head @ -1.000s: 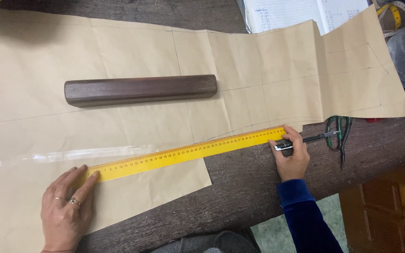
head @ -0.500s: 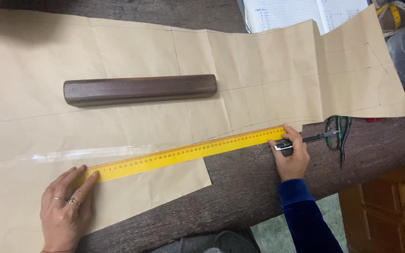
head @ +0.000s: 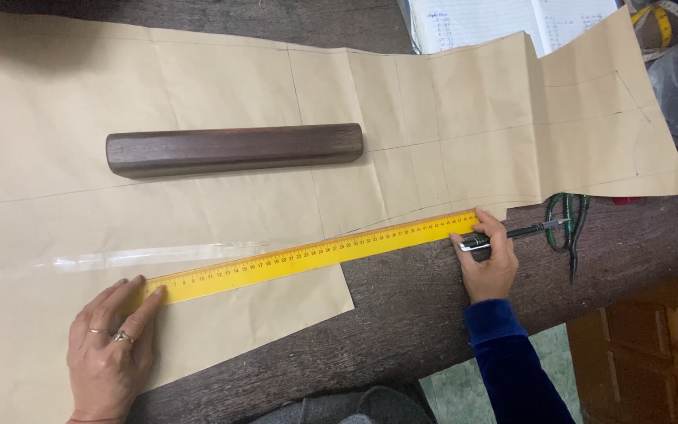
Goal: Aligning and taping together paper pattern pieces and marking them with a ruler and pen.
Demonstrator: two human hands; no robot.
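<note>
long yellow ruler [head: 308, 253] lying slantwise across the brown pattern paper [head: 221, 71], low end pinned under the fingertips of the left hand [head: 111, 349], fingers spread flat and pressing, not wrapped round anything; high end just beside the fingers of the right hand [head: 486, 263], curled tight round a dark pen [head: 504, 234], tip at the ruler's far corner, past the paper's cut edge and over the bare dark table [head: 402, 314]; risky from here, probably: only one end held down, so any push of the pen against the edge likely to swing the free end and bend the line; nothing under the tip but table there, so a stroke begun at that spot would likely miss the paper; glossy tape strip [head: 119, 257] just beyond the left fingertips, slick enough to let the ruler slide; wooden bar [head: 233, 149] lying well above both hands as a weight, too far off to stop the sheet creeping near the fingers; green-handled scissors [head: 570, 224] just past the right knuckles, close enough to be knocked by the pen's tail.
</note>
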